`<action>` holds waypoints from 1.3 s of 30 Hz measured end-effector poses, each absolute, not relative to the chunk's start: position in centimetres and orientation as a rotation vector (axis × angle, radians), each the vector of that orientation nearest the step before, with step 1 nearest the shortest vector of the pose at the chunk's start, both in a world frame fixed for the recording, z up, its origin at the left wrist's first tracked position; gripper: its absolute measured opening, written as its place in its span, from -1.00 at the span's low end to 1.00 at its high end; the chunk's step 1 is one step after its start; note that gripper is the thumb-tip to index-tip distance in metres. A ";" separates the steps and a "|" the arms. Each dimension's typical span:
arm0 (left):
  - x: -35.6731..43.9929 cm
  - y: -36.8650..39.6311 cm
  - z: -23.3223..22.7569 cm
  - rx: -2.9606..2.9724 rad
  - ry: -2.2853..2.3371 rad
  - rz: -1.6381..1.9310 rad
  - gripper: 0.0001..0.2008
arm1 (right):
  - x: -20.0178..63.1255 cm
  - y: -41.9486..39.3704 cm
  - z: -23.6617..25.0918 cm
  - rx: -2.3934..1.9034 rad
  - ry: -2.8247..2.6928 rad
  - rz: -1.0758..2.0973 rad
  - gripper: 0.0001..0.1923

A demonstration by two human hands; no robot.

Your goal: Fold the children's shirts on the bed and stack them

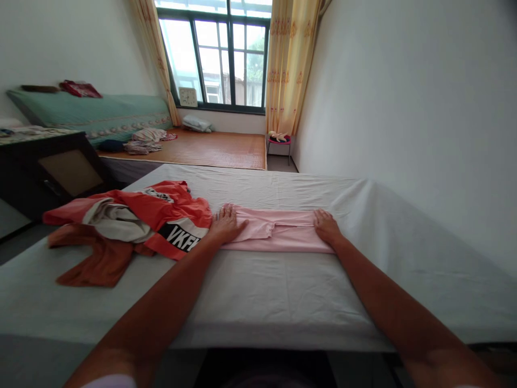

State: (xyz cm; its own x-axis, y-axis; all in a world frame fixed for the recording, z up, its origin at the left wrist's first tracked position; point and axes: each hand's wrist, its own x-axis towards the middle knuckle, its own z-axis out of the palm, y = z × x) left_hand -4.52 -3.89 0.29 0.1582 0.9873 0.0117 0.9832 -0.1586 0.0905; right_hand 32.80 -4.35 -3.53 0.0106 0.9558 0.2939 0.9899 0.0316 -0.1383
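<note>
A pink garment (286,237), folded into a long flat strip with what looks like a short sleeve turned inward on top, lies across the white-covered table or bed. At its left end my left hand (226,223) rests palm down, fingers stretched out and thumb apart. My right hand (327,226) lies on the opposite end, its fingers extended over the cloth near the edge. Neither hand is wrapped around anything. Just left of my left hand is a crumpled red shirt (177,207) with white and black lettered panels, partly hidden by my forearm.
Brown clothing (95,258) lies bunched beside the red shirt on the white sheet (283,296). A dark cabinet (60,167) stands at left. Beyond is a mat-covered bed (226,148) with folded cloths, and a small stool (279,141). A white wall (412,108) borders the right.
</note>
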 end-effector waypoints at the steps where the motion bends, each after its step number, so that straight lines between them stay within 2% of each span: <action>1: -4.7 -3.8 0.2 2.347 1.997 0.117 -0.21 | 33.0 -4.4 -3.2 -1.980 -1.990 -0.167 -0.52; 9: -6.4 -2.2 -0.5 2.345 1.879 0.407 -0.40 | 34.2 -6.4 0.3 -2.209 -1.738 0.041 -0.51; 14: -7.4 -1.5 -0.2 2.287 1.748 0.702 -0.55 | 33.7 -6.5 1.9 -2.396 -1.772 0.114 -0.60; 17: -8.0 -1.4 0.1 2.193 1.643 0.883 -0.63 | 33.3 -6.3 2.4 -2.377 -1.757 0.306 -0.65; 19: -8.5 -1.2 0.2 2.137 1.613 0.963 -0.66 | 32.7 -6.3 2.7 -2.291 -1.651 0.602 -0.70; 22: -9.0 -0.9 0.1 2.081 1.607 1.056 -0.65 | 30.6 -6.2 3.6 -1.946 -1.432 1.043 -0.79; 26: -9.5 -0.3 -0.3 1.997 1.593 1.197 -0.61 | 24.7 -5.3 5.7 -1.442 -1.332 1.329 -0.71; 30: -9.9 0.0 -0.5 1.875 1.508 1.318 -0.60 | 16.2 -4.1 7.0 -1.196 -1.382 1.442 -0.69; 34: -10.1 -0.1 -0.5 1.658 1.334 1.428 -0.61 | 9.0 -3.5 7.0 -1.251 -1.412 1.406 -0.68; 39: -10.5 -0.4 0.7 1.423 1.285 1.509 -0.54 | 7.1 -3.1 7.6 -1.327 -1.540 1.386 -0.70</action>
